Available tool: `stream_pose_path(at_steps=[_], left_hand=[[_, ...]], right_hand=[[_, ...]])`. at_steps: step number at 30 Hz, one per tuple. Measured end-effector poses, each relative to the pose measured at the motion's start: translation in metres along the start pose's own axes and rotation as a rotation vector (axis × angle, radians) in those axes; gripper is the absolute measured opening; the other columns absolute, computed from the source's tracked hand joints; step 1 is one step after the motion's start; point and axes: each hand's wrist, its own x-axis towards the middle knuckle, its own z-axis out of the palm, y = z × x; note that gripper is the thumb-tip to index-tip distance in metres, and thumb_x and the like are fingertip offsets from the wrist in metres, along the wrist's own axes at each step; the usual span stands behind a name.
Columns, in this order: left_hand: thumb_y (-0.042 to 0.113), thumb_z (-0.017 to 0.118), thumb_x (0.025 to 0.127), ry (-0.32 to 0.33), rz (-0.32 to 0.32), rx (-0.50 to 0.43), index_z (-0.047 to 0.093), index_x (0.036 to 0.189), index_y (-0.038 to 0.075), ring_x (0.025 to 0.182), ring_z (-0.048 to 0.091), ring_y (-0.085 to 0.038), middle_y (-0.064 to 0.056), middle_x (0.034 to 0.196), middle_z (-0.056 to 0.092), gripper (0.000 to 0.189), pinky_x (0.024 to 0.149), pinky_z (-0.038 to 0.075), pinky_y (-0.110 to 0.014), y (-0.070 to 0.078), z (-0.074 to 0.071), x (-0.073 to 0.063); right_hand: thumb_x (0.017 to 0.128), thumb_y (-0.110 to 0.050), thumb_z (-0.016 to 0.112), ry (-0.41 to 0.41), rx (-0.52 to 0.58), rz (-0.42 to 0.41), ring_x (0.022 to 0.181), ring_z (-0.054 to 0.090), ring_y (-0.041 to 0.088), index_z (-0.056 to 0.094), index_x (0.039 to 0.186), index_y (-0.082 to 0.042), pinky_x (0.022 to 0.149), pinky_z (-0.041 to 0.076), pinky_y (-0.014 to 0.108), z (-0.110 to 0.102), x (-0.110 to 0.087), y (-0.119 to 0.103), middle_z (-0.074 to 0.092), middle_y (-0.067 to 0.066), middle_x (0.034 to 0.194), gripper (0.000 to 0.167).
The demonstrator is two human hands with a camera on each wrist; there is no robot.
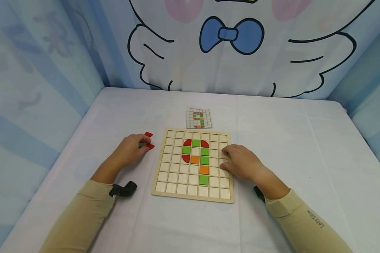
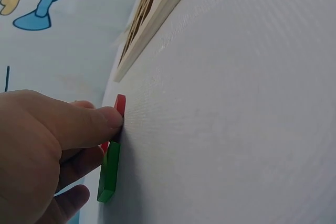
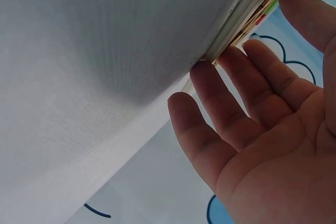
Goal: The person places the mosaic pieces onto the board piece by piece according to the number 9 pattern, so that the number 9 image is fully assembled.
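Note:
A wooden grid board [image 1: 192, 199] lies flat on the table, holding 3 red quarter-round tiles, several green square tiles [image 1: 204, 180] and two orange square tiles [image 1: 204, 170]. Left of it, my left hand [image 1: 131, 149] is low over the tabletop, pinching a red tile [image 1: 150, 146] between thumb and fingers. Another red tile [image 1: 148, 134] shows by its fingertips, and a green tile [image 2: 108, 172] is just under the fingers in the left wrist view. My right hand [image 1: 243, 162] rests on the board's right edge, its fingers [image 3: 252, 93] spread and fairly straight, holding no tile.
Behind the board lies a pattern card [image 1: 199, 118] with a printed grid of coloured shapes. A white cloth covers the table [image 1: 282, 140]. Patterned curtains [image 1: 237, 63] stand along the back and both sides. Black wrist-camera mounts [image 1: 125, 189] sit at my wrists.

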Motion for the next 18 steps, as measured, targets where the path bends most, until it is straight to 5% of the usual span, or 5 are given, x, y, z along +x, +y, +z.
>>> stream_pose_path(at_steps=[18], left_hand=[[0.012,0.070,0.094,0.025,0.033,-0.025,0.064,0.116,-0.003,0.111,0.054,-0.035,-0.018,0.114,0.064,0.027,0.097,0.044,-0.050,-0.0020,0.0029,0.0004]], right_hand=[[0.095,-0.025,0.069,-0.004,-0.007,0.003,0.122,0.054,0.039,0.057,0.130,0.007,0.103,0.040,0.051,-0.0006,0.0004,-0.0012,0.060,0.021,0.129,0.049]])
